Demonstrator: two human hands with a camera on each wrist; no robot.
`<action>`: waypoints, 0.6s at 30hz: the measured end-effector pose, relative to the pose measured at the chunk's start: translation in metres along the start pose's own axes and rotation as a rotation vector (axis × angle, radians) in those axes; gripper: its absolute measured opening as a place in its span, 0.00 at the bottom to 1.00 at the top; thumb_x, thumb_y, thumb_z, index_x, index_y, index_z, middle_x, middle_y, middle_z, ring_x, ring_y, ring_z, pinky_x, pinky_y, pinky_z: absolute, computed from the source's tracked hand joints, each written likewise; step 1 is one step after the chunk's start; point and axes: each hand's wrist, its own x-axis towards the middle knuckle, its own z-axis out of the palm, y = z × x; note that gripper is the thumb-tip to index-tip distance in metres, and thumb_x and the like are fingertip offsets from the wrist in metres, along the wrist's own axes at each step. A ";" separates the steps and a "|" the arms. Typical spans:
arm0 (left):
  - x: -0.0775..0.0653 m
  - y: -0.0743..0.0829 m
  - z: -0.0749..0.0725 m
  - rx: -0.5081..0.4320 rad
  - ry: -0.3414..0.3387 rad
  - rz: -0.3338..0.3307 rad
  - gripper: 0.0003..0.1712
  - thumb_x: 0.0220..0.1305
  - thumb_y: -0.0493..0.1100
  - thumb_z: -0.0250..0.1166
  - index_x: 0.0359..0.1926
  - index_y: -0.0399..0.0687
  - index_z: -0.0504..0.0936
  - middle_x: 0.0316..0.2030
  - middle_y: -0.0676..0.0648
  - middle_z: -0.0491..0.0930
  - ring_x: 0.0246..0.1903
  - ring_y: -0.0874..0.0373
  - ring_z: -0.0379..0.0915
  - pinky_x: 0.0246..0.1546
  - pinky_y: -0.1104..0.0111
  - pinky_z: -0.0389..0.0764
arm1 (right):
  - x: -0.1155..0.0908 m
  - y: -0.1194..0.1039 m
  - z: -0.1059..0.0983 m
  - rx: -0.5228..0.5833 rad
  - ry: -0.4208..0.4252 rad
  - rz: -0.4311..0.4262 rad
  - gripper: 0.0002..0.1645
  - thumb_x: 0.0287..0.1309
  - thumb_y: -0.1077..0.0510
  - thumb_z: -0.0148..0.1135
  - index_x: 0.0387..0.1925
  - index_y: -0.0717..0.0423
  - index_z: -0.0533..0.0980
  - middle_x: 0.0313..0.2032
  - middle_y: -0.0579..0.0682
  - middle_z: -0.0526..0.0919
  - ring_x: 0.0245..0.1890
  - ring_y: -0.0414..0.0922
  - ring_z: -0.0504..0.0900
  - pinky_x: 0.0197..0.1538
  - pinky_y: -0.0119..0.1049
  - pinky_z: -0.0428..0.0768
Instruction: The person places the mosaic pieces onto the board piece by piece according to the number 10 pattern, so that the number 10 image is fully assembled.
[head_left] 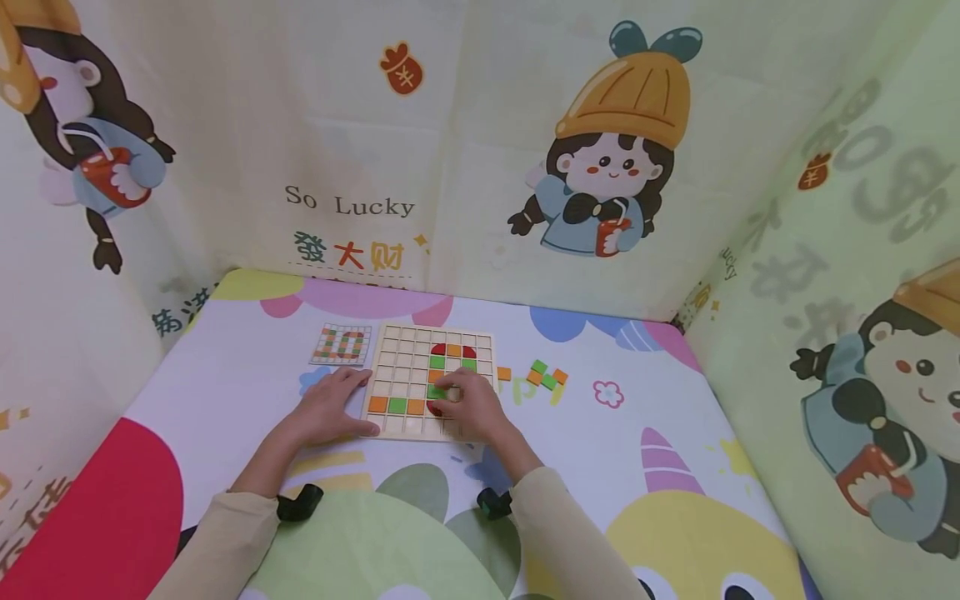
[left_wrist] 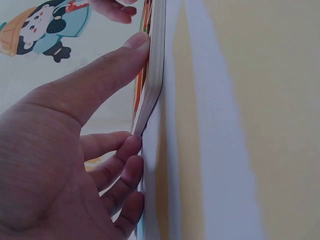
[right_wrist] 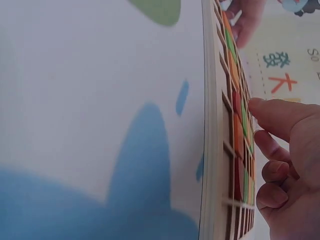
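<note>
A wooden grid board (head_left: 401,342) lies flat on the table, its cells partly filled with red, green and orange tiles. An orange-green-orange row (head_left: 397,406) sits at its front left. My left hand (head_left: 330,406) rests at the board's left edge, thumb at the front corner and fingers against the side, also seen in the left wrist view. My right hand (head_left: 474,406) is over the board's right half, thumb and index fingertips apart at the red and green tiles (right_wrist: 237,127). No loose tile shows between them; the other fingers are curled. This hand hides several cells.
A small pattern card (head_left: 341,344) with a coloured 10 lies left of the board. Several loose orange and green tiles (head_left: 546,375) lie to its right, one orange tile (head_left: 505,374) close to the edge. A printed cloth (head_left: 465,167) hangs around the table.
</note>
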 end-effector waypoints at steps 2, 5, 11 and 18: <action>0.000 -0.001 0.001 -0.003 0.000 0.000 0.59 0.43 0.66 0.74 0.71 0.46 0.61 0.67 0.37 0.61 0.64 0.36 0.59 0.59 0.38 0.63 | -0.002 0.005 -0.004 0.021 0.010 0.039 0.13 0.56 0.52 0.69 0.44 0.46 0.84 0.45 0.42 0.82 0.50 0.42 0.77 0.58 0.40 0.77; 0.000 -0.001 0.001 -0.004 0.002 0.001 0.59 0.43 0.66 0.74 0.72 0.46 0.61 0.67 0.37 0.61 0.64 0.36 0.59 0.59 0.38 0.63 | -0.004 0.013 -0.010 0.035 0.026 0.082 0.13 0.56 0.52 0.69 0.44 0.46 0.84 0.45 0.43 0.81 0.49 0.43 0.77 0.57 0.41 0.77; -0.001 0.000 0.001 -0.003 0.005 0.005 0.59 0.43 0.66 0.75 0.71 0.46 0.62 0.67 0.38 0.62 0.63 0.37 0.59 0.59 0.39 0.64 | -0.006 0.027 -0.023 0.041 0.065 0.151 0.15 0.55 0.52 0.70 0.45 0.48 0.83 0.46 0.44 0.81 0.46 0.43 0.75 0.52 0.40 0.78; -0.001 0.000 0.001 -0.002 0.003 0.008 0.59 0.44 0.66 0.74 0.72 0.46 0.61 0.68 0.37 0.61 0.63 0.37 0.59 0.60 0.39 0.63 | -0.008 0.042 -0.039 0.024 0.121 0.188 0.14 0.56 0.52 0.68 0.45 0.48 0.83 0.46 0.46 0.81 0.46 0.45 0.76 0.52 0.44 0.79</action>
